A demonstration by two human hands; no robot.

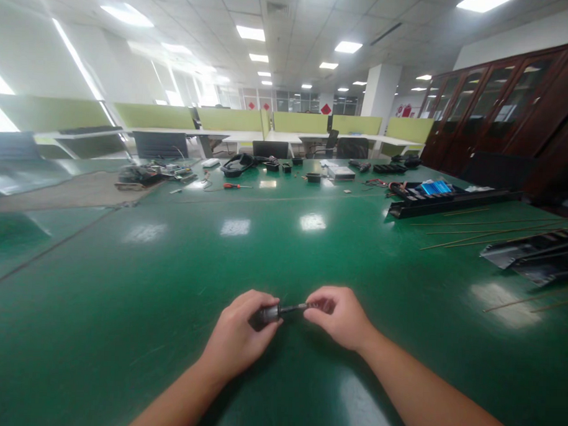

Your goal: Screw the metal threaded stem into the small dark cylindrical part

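Low in the middle of the head view, my left hand is closed round a small dark cylinder with a shiny grey end, much like a little motor. From that end a thin dark rod points right, toward my other hand. The fingertips of my right hand are pinched at the rod's far tip. Whether they grip the rod itself or a small part on it is too blurred to tell. Both hands are just above the green tabletop.
Farther back lie an orange-handled screwdriver, a white box and several small black parts. At the right are a long black tray with blue pieces, thin brass-coloured rods and black channel pieces. Cluttered electronics sit at the left.
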